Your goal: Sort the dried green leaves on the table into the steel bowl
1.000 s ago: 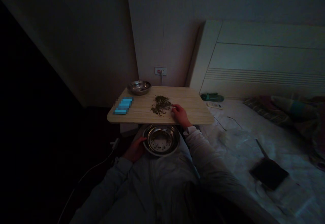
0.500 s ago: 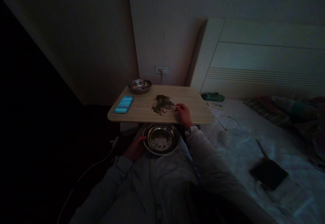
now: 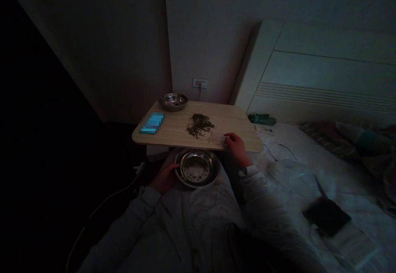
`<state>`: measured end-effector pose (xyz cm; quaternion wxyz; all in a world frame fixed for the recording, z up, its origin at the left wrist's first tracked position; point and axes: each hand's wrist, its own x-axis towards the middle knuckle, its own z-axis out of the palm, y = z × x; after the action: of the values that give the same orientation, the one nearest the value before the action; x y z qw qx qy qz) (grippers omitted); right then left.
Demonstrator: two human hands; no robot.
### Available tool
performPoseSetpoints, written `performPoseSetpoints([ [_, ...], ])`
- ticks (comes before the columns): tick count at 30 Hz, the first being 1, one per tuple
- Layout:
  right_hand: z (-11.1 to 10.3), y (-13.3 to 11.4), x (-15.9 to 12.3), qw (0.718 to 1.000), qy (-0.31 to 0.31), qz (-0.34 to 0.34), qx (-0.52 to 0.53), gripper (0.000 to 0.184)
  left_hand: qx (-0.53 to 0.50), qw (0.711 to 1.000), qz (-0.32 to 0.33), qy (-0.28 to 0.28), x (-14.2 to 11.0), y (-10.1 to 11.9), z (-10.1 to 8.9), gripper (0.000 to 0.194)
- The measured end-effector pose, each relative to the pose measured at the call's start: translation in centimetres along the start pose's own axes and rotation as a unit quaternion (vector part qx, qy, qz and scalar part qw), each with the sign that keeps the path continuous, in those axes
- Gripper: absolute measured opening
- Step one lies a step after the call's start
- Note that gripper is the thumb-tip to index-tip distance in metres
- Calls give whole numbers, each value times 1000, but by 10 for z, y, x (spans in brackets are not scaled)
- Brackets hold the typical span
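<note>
Small dark-green bits, possibly dried herbs or seeds [image 3: 199, 125], lie in a loose heap on a light wooden board table [image 3: 173, 135]. Right of the heap, near the table's front edge, my right hand [image 3: 236, 146] is closed on a thin utensil [image 3: 219, 136], pale and blurred, its exact kind unclear. My left hand [image 3: 166, 178] grips the left rim of a steel bowl [image 3: 213, 174] held over my lap, just below the table edge. Some of the same bits are scattered inside this bowl.
A second steel bowl [image 3: 173, 102] stands at the table's back left, with a lit, pixelated phone [image 3: 153, 123] before it. On the bed to the right are a green bottle [image 3: 262, 119], a remote [image 3: 265, 130], glasses and a dark flat object [image 3: 328, 216].
My right hand has drawn back right and toward me, taking the utensil away from the heap. My left hand still holds the bowl. The view has shifted slightly.
</note>
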<state>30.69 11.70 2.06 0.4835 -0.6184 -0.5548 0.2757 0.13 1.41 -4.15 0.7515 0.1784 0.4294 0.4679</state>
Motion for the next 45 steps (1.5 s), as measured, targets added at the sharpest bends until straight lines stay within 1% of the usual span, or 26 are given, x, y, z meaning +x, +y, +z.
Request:
performPoseSetpoints([
  [3,3,1,-8,1000,-18,-15,-2,25,2,1000,-1,15,-1,1,2,19],
  [5,6,1,-15,999,-34,-18,5,26,2,1000,1,21,-2,2,3,20],
  [9,11,0,-30,997,-69,-29,25,28,-1,1000,2,23,-1,1,3,22],
  [11,13,-2,-33,996,-81,-35,32,28,-7,1000,2,16,-1,1,2,23],
  [15,13,-6,-24,994,-90,-32,46,28,-9,1000,15,-1,0,1,2,28],
  [19,18,-15,-6,996,-78,-31,41,25,4,1000,5,12,2,0,-1,21],
  [21,26,-21,-1,995,-94,-35,31,24,5,1000,3,7,4,0,-4,22],
  [25,50,-35,0,987,-145,-69,-10,26,1,1000,3,-13,7,-2,-9,33],
  [27,60,-41,0,982,-164,-79,-44,29,2,1000,2,-13,7,-2,-9,36],
  [30,68,-45,4,979,-161,-77,-102,29,-2,1000,5,-4,6,-2,-9,33],
  [33,67,-42,13,979,-137,-72,-131,28,-3,1000,2,8,5,-2,-8,26],
  [35,62,-37,20,981,-125,-70,-128,27,-1,1000,-3,14,5,-2,-7,21],
  [37,55,-34,27,984,-116,-62,-121,24,-2,1000,-6,12,5,-1,-7,19],
  [41,45,-30,38,987,-111,-50,-104,21,-20,1000,2,-13,7,-3,-10,32],
  [43,43,-30,42,989,-109,-57,-85,20,-29,999,6,-25,9,-4,-11,37],
  [45,45,-31,46,991,-97,-64,-73,19,-32,999,8,-31,9,-4,-12,37],
])
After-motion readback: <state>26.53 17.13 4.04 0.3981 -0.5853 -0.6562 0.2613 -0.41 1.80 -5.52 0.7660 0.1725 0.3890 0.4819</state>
